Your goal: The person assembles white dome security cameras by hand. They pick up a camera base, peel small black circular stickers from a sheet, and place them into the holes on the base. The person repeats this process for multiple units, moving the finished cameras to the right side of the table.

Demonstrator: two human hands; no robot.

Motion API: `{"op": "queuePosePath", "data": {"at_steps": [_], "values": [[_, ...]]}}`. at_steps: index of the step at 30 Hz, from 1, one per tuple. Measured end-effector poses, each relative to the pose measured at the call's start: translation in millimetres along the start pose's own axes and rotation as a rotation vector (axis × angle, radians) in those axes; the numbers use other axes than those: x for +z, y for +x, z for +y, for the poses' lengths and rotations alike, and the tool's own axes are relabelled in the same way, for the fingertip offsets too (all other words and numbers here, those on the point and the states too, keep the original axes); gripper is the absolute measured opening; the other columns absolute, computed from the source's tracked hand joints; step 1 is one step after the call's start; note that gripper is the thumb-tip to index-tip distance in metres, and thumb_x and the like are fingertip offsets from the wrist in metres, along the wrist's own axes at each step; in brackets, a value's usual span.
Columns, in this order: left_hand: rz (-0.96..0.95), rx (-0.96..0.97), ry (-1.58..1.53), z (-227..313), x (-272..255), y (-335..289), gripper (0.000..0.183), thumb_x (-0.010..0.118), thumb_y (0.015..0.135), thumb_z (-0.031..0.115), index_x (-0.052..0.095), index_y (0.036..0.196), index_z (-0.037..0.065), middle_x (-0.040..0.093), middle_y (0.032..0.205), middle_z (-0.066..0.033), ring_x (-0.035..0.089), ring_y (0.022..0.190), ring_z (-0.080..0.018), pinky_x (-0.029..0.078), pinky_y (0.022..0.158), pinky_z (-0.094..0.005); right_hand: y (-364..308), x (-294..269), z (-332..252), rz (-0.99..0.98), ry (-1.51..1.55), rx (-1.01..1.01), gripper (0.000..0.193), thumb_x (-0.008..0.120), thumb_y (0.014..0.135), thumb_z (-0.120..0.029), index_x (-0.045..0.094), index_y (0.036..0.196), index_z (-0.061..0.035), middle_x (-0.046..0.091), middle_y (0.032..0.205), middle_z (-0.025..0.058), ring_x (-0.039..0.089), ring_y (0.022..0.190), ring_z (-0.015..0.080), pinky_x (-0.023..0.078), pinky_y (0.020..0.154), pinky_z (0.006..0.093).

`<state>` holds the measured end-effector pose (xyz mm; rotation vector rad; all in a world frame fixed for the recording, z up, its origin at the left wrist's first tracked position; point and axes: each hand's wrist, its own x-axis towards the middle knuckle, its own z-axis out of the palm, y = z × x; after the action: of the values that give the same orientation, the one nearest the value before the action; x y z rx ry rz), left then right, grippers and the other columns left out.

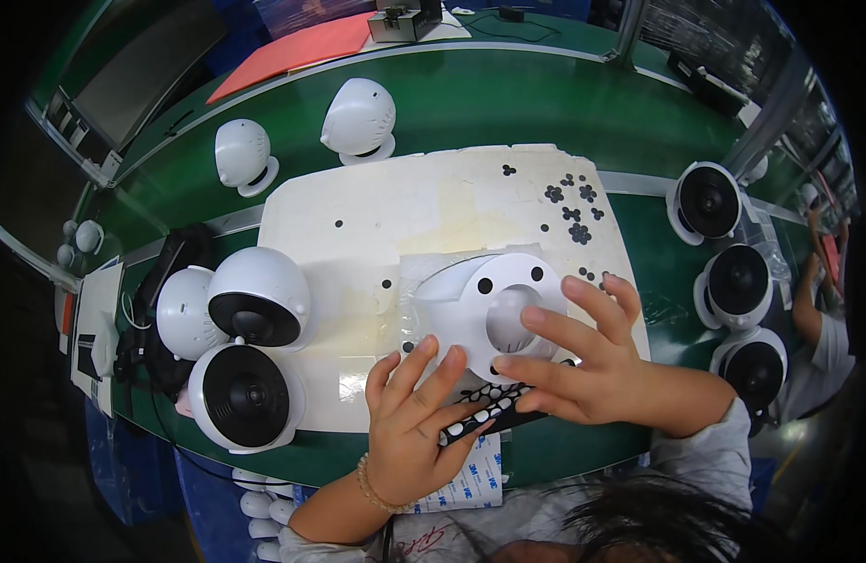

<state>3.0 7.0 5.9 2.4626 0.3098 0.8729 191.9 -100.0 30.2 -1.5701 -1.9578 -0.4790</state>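
Observation:
In front of me a white camera-like device (464, 287) lies with its round ring-shaped base turned up. Black round pads sit on the base, including one pad (485, 285) at its upper left. My right hand (590, 364) spreads its fingers over the base's right side. One right fingertip touches a black pad at the lower rim. My left hand (409, 427) has its fingertips against the base's lower left. Between its thumb and fingers it grips a black pad sheet (492, 409) with white round holes. The sheet's right end passes under my right hand.
A pale worn board (329, 192) bears several loose black pads (575, 233). White devices with black fronts stand at the left (248, 394) and right (739, 280). Two more stand behind the board (360, 120). A printed paper sheet (475, 479) hangs at the near edge; a person (827, 328) is at far right.

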Motion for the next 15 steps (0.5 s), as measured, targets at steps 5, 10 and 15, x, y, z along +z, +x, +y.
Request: {"op": "queuePosePath", "data": {"at_steps": [5, 10, 15], "values": [[0.021, -0.015, -0.041, 1.6, 1.7, 0.5, 0.013, 0.07, 0.065, 0.016, 0.066, 0.074, 0.009, 0.047, 0.127, -0.0077, 0.035, 0.122, -0.0269, 0.023, 0.094, -0.043, -8.3, -0.3, -2.9, 0.092, 0.199, 0.131, 0.026, 0.065, 0.071, -0.035, 0.064, 0.093, -0.0207, 0.049, 0.122, 0.0014, 0.038, 0.115, 0.0253, 0.02, 0.093, 0.0418], [0.059, -0.017, -0.054, 1.4, 4.4, 0.1, 0.013, 0.071, 0.063, 0.015, 0.064, 0.07, 0.006, 0.048, 0.126, -0.0103, 0.036, 0.122, -0.0281, 0.022, 0.095, -0.0438, -18.8, 10.3, -1.3, 0.202, 0.077, -0.165, 0.016, 0.067, 0.07, -0.026, 0.064, 0.084, -0.0186, 0.053, 0.118, -0.0005, 0.04, 0.114, 0.0237, 0.021, 0.092, 0.0405], [0.055, -0.033, -0.063, 0.6, 4.0, 0.7, 0.015, 0.071, 0.063, 0.015, 0.061, 0.065, 0.004, 0.048, 0.125, -0.0114, 0.037, 0.121, -0.0297, 0.023, 0.094, -0.0446, -19.0, 3.0, -4.5, 0.176, 0.212, -0.033, 0.01, 0.065, 0.073, -0.018, 0.062, 0.08, -0.0128, 0.05, 0.121, 0.0055, 0.035, 0.118, 0.0278, 0.022, 0.095, 0.0404]]}}
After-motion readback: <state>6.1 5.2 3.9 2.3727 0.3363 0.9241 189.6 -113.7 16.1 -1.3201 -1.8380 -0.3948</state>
